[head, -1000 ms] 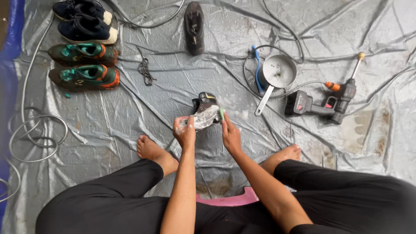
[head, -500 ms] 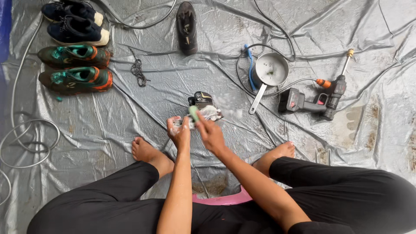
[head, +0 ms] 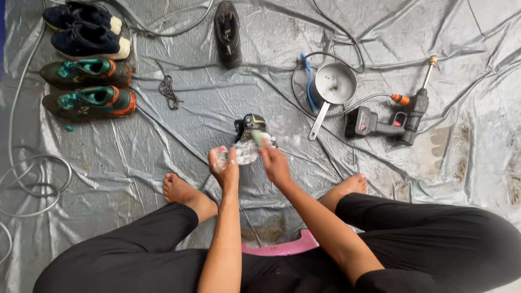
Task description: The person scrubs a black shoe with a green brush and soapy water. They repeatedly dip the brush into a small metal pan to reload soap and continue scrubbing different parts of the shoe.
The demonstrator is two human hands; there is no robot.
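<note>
While the soapy black shoe (head: pixel 251 135) sits mid-tarp, the left hand (head: pixel 223 163) clamps its heel end and the right hand (head: pixel 275 164), fingers closed around a small green brush (head: pixel 258 139), touches it; a steel saucepan (head: pixel 335 84) lies at two o'clock.

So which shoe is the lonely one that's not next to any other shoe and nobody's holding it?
Look at the big grey tarp and go to its far edge, near the top middle. A single dark shoe lies there alone, lengthwise, left of the small metal saucepan. The two pairs on the left, navy and green-and-orange, sit side by side; this one has no partner.
</note>
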